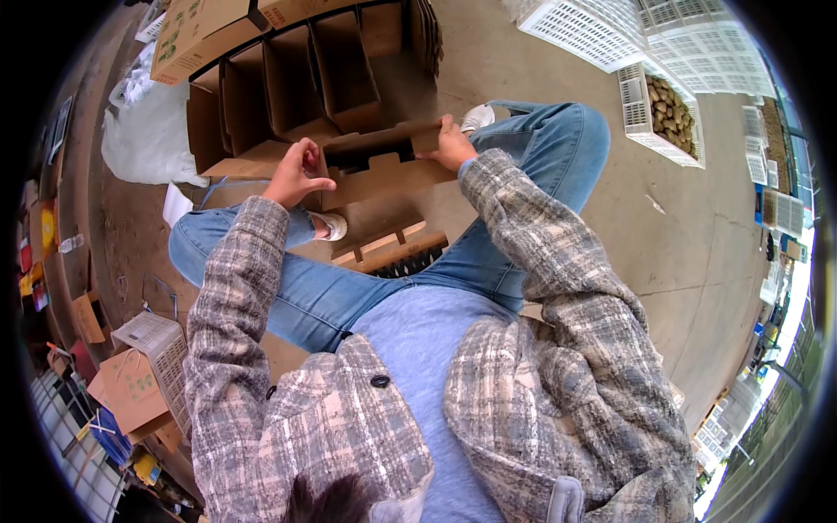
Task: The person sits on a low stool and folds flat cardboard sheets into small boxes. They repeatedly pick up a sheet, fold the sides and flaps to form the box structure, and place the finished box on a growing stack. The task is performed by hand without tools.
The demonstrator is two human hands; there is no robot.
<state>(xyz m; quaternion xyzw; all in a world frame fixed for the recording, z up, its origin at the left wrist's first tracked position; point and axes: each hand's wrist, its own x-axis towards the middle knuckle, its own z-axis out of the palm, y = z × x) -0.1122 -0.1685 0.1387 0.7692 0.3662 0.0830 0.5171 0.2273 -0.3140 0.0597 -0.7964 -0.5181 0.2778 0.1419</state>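
Between my spread knees is an open brown cardboard box (pixel 384 179), long and narrow, with a notched flap along its near side. My right hand (pixel 452 146) grips the box's right end, thumb on the inner side. At the left end is my left hand (pixel 301 174), its thumb stretched over the near panel and its fingers bent and apart from the thumb, beside the box corner. Whether those fingertips touch the cardboard is hard to tell. The inside of the box looks dark, and its bottom is hidden.
Several open brown cartons (pixel 279 87) stand in a row just beyond the box. A white plastic sack (pixel 148 139) lies to their left. At the right is a white crate (pixel 641 118) of brown, potato-like produce, near stacked white crates (pixel 584 35). Slotted cardboard (pixel 388 244) lies below the box.
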